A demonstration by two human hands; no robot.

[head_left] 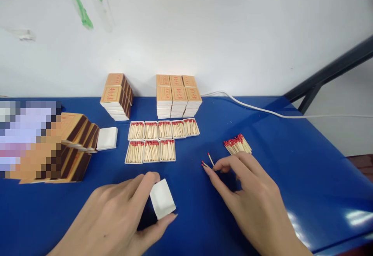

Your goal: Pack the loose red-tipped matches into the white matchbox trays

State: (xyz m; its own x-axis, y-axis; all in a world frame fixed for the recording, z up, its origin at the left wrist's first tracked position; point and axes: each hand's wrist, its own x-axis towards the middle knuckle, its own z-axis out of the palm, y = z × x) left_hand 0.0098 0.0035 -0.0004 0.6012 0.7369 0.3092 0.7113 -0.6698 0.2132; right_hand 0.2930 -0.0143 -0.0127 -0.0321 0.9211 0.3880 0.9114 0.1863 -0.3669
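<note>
My left hand is closed round a small white matchbox tray, gripping it by its edges between thumb and fingers, tilted above the blue table. On the right, the thumb and forefinger of my right hand close in on two loose red-headed matches, their lower ends partly hidden at the fingertips. Just beyond that hand lies a loose pile of matches, its near side covered by the knuckles. Ahead of my left hand, several white trays filled with matches lie in two rows.
Matchboxes are stacked at the back in a left stack and a middle stack. More matchboxes lean at the left beside a white tray. A white cable runs along the wall side of the blue table.
</note>
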